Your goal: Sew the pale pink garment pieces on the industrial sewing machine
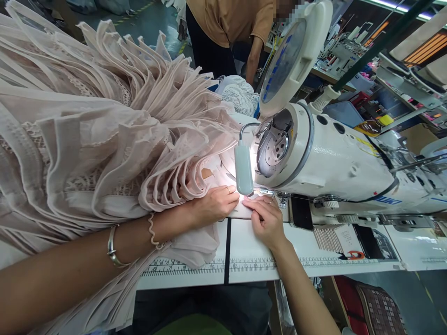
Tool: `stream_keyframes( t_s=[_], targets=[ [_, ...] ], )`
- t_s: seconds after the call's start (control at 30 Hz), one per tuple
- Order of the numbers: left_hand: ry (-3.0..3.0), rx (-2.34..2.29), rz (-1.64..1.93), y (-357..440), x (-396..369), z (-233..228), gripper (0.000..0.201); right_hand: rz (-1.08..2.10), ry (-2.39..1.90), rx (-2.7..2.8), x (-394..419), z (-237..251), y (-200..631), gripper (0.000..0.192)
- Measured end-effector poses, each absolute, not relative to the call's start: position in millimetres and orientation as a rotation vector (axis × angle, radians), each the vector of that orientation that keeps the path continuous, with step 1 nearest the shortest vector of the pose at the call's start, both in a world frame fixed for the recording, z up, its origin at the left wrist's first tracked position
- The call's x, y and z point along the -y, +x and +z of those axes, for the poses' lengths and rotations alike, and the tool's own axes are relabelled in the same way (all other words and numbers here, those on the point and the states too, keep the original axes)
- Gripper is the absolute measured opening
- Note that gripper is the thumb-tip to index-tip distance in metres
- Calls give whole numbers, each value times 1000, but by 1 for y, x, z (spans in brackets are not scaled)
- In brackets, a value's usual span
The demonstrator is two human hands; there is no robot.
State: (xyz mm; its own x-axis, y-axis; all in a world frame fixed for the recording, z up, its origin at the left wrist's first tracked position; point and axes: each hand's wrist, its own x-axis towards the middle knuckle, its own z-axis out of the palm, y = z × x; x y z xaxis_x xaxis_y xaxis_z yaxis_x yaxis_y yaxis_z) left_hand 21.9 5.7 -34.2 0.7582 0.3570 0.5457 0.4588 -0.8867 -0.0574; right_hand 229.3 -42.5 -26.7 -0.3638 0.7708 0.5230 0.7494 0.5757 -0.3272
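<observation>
A large pile of pale pink garments [115, 125] with lace and bound edges covers the left of the table. My left hand [218, 203] is closed by the needle area, its fingertips pinching the edge of a pale pink garment piece. From the right, my right hand [267, 218] meets it, fingers pressed together on the same cloth at the machine's front. A white sewing machine [342, 163] lies just beyond my right hand. Its pale green lamp [243, 170] lights the stitching spot and hides part of it. The needle itself cannot be made out.
A printed ruler [251, 265] runs along the table's front edge. Orange-handled snips [354, 255] lie beside a stack of pale strips [328, 239] at right. White lace [239, 95] is heaped behind the machine, near a person in a tan shirt [230, 18].
</observation>
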Motion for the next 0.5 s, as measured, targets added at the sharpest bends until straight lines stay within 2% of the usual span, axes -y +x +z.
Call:
stream_keyframes(
  t_s=[0.5],
  targets=[
    [-2894,651,-785,20,-8,-32,33,62,-1149,2155,42,-28,232,46]
  ],
)
